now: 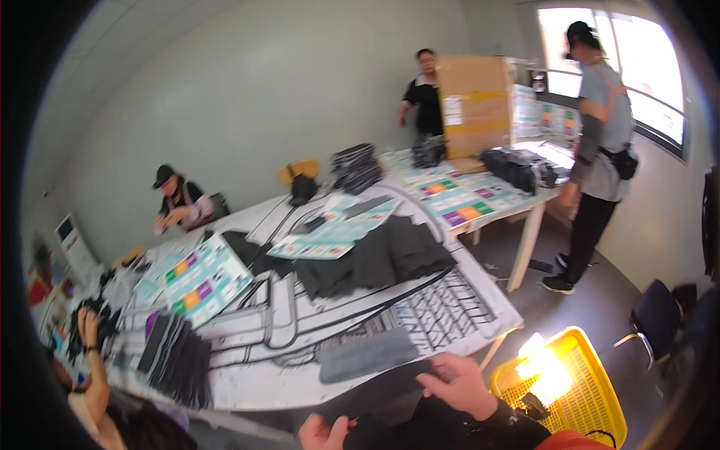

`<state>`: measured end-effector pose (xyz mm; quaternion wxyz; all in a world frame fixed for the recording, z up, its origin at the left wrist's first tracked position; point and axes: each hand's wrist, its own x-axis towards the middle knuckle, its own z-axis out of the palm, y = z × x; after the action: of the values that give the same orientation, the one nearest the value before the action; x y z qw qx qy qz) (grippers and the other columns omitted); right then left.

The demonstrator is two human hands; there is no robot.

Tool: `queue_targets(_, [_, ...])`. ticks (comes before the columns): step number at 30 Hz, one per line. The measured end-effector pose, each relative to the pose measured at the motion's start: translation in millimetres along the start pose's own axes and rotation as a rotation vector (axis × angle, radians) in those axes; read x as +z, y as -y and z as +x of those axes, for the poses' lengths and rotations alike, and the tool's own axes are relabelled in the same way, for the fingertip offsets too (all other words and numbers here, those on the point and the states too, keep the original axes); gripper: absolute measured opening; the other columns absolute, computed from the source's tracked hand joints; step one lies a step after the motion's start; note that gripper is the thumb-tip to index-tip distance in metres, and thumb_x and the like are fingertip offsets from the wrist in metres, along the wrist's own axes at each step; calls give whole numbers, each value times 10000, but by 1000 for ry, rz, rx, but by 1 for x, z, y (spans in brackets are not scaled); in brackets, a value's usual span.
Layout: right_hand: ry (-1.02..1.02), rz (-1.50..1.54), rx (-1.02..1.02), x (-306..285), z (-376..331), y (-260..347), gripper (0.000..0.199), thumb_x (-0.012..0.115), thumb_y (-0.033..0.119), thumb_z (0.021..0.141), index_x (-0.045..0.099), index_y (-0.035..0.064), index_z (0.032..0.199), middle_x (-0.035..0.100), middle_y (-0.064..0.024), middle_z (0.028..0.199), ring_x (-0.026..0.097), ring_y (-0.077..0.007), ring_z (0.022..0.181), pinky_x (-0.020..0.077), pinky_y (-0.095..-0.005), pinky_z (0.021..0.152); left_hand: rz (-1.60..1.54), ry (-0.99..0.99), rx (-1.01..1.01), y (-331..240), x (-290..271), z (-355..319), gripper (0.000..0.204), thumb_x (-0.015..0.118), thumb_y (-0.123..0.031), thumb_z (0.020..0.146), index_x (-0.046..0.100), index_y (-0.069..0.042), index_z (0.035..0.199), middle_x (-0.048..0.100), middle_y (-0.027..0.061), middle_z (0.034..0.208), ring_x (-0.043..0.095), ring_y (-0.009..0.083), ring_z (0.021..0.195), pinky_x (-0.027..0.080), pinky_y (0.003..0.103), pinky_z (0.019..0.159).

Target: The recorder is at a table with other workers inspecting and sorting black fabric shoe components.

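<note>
A black piece of fabric (386,390) is stretched between my two hands at the near edge of the table. My right hand (463,386) pinches its right end between thumb and fingers. Lower and to the left, my left hand (324,433) is closed on the other end, partly cut off by the picture's lower edge. Just beyond the fabric, a flat grey fabric piece (367,355) lies on the table. A stack of dark fabric strips (178,361) sits farther left.
A white table (300,330) with black line drawings bears dark cloth (375,262) and printed sheets (199,277). A yellow basket (600,375) stands at right. Co-workers are around: one seated (180,202), one at near left (90,397), two near a cardboard box (472,105).
</note>
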<state>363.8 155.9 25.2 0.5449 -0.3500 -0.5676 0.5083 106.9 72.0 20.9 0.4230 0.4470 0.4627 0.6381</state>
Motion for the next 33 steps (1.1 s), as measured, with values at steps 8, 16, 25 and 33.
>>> queue_targets(8, [43, 15, -99, -4, -8, 12, 244, 749, 44, 947, 669, -45, 1160, 703, -51, 910, 679, -74, 722, 523, -215, 624, 50, 21, 9, 0, 10, 4, 52, 690, -20, 974, 680, 19, 1007, 713, 49, 858, 655, 108, 752, 486, 238, 660])
queue_targets(16, [95, -85, -40, -4, -10, 28, 159, 715, 61, 979, 671, -30, 1102, 695, -46, 862, 685, -82, 736, 520, -223, 636, 149, -80, 1, -4, 10, -2, 111, 714, -25, 957, 684, 38, 871, 686, 50, 762, 652, 130, 697, 511, 284, 647])
queue_targets(25, [562, 689, -152, -46, 16, 45, 854, 120, 588, 1103, 567, -11, 690, 475, -24, 574, 449, -175, 539, 370, -310, 562, 112, -144, 46, -6, -5, 0, 132, 699, -31, 967, 616, 33, 886, 679, 71, 807, 634, 132, 697, 532, 298, 653])
queue_targets(33, [640, 759, -720, -61, 4, 65, 776, 654, 24, 934, 307, 173, 1612, 453, -24, 572, 422, -158, 450, 307, -329, 472, 141, -128, 89, -8, -6, 4, 90, 683, -57, 976, 657, 3, 914, 674, 39, 802, 607, 120, 685, 470, 276, 624])
